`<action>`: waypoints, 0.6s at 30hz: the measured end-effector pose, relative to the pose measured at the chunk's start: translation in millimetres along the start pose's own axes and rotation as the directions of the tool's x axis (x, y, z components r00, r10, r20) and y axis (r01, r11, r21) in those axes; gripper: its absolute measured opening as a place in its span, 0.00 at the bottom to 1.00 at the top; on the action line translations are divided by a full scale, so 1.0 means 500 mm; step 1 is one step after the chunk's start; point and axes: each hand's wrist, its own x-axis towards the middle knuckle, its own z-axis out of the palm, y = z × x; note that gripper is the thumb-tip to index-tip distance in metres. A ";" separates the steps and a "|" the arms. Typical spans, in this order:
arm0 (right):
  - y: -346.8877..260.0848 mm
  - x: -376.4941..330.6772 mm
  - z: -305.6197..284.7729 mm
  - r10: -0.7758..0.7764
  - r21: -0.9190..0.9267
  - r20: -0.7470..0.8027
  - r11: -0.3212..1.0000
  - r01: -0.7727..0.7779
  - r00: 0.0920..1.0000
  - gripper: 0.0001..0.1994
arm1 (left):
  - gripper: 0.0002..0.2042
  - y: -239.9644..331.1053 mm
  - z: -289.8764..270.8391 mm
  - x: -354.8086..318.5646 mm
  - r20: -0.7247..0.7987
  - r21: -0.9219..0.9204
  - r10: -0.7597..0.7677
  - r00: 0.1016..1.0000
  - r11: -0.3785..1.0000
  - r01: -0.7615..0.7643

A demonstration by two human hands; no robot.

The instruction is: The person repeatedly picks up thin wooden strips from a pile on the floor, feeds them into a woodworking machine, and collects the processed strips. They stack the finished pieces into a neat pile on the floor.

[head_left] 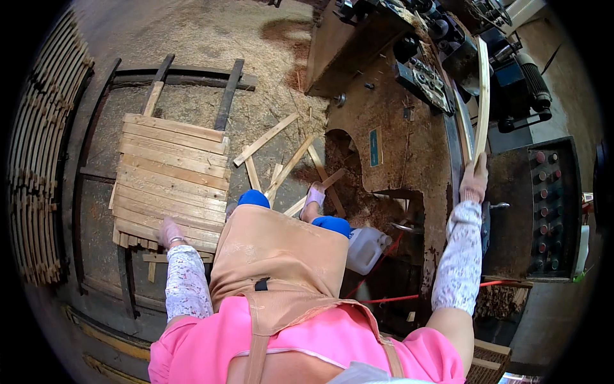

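Wooden slat point(483, 96): far right, along machine point(409, 150) | right hand point(474, 179): clamped on its near end | left hand point(171, 232): at left slat pile point(173, 171), grip cannot be told | progress: one slat at machine, pile apparently left; finished count undetermined

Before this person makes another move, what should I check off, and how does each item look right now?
1. Right hand has hold of the long wooden strip: ok, closed around its near end.
2. Left hand has a grip on something from the stack of wooden strips: cannot tell; it is at the stack's near edge.
3. Stacked strips lie side by side: ok, though their ends are uneven.
4. Floor is tidy near the sandal: not ok, loose wooden pieces are scattered there.
5. Control panel is uncovered: ok, its buttons show.
6. Machine is stopped: cannot tell from a still picture.
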 end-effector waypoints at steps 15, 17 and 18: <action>0.188 -0.391 -0.239 0.195 0.461 0.170 0.851 -0.253 0.966 0.22 | 0.33 -0.144 -0.049 0.111 0.127 -0.320 -0.200 0.972 0.919 0.231; 0.158 -0.260 -0.149 0.029 0.491 0.180 0.864 -0.115 0.983 0.23 | 0.33 -0.166 -0.101 0.126 0.144 -0.543 0.036 0.989 0.838 0.048; 0.141 -0.219 -0.103 0.106 0.551 0.131 0.818 -0.161 0.986 0.23 | 0.31 -0.144 -0.114 0.096 0.070 -0.517 0.044 0.997 0.856 -0.001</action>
